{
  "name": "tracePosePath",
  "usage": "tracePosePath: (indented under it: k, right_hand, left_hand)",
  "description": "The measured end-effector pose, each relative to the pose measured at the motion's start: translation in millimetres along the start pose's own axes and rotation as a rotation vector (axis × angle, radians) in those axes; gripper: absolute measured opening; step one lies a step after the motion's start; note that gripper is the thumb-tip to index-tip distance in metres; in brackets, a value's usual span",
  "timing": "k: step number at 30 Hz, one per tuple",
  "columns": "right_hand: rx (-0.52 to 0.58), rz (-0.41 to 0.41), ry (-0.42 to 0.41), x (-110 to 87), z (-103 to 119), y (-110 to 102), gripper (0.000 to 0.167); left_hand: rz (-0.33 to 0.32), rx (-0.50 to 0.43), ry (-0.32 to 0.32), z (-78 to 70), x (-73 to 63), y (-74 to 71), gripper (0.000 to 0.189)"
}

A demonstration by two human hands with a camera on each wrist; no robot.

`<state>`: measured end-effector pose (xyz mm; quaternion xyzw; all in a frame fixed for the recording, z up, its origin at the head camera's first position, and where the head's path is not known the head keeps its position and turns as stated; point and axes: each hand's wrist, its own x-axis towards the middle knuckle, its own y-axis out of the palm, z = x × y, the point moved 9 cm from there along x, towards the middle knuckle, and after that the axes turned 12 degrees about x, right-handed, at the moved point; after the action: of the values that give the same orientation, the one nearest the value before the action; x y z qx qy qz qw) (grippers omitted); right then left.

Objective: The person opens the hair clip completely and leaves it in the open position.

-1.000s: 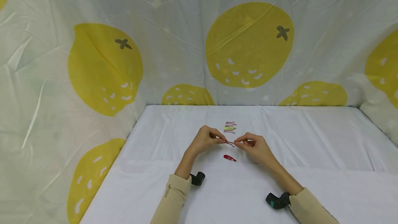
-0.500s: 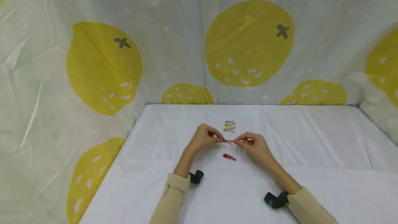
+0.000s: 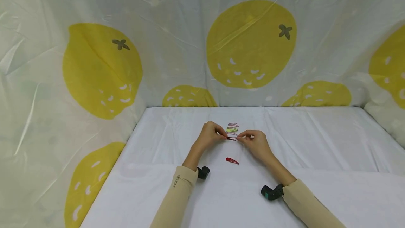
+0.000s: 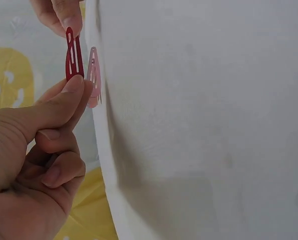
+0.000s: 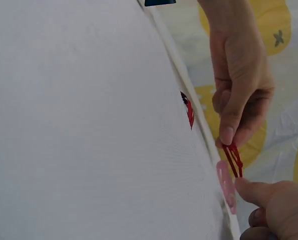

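A dark red snap hair clip (image 4: 80, 62) is stretched lengthwise between my two hands, its prongs visibly parted. My left hand (image 3: 209, 136) pinches one end with thumb and forefinger. The other end is pinched by my right hand (image 3: 257, 145). Just beyond the held clip lie a pink hair clip (image 5: 224, 175), a yellow-green hair clip (image 3: 232, 130) and further pink ones, stacked in a short column on the white table. Nearer the body, a second red hair clip (image 3: 232, 160) lies alone on the cloth.
A white cloth covers the table (image 3: 316, 143). Behind and to the left hangs a curtain (image 3: 177, 45) printed with lemons. Black wrist cameras stick out from the left cuff (image 3: 203, 172) and the right cuff (image 3: 272, 192).
Both hands have moved away from the body with the red hair clip between them, up to the near end of the clip column. The other red clip stays put.
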<state>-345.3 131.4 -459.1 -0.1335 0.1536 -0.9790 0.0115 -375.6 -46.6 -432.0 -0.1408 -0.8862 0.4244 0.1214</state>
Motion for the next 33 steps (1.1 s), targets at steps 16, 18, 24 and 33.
tracePosePath:
  k: [16, 18, 24, 33]
  right_hand:
    - [-0.138, -0.008, 0.058, 16.5, -7, 5, 0.009]
    - [-0.14, -0.003, 0.059, 16.7, -8, 5, 0.009]
    - [-0.123, -0.008, 0.067, 13.3, -7, 2, 0.009]
    - [-0.085, 0.101, 0.133, -16.9, 0, -2, 0.008]
  left_hand:
    - [-0.024, 0.064, -0.047, 7.6, 21.1, 6.1, 0.005]
    - [-0.021, 0.058, -0.055, 9.4, 21.3, 6.5, 0.005]
    - [-0.032, 0.038, -0.123, 16.8, 12.3, 0.6, 0.005]
    - [0.17, -0.013, -0.077, 8.6, -28.0, 9.8, 0.01]
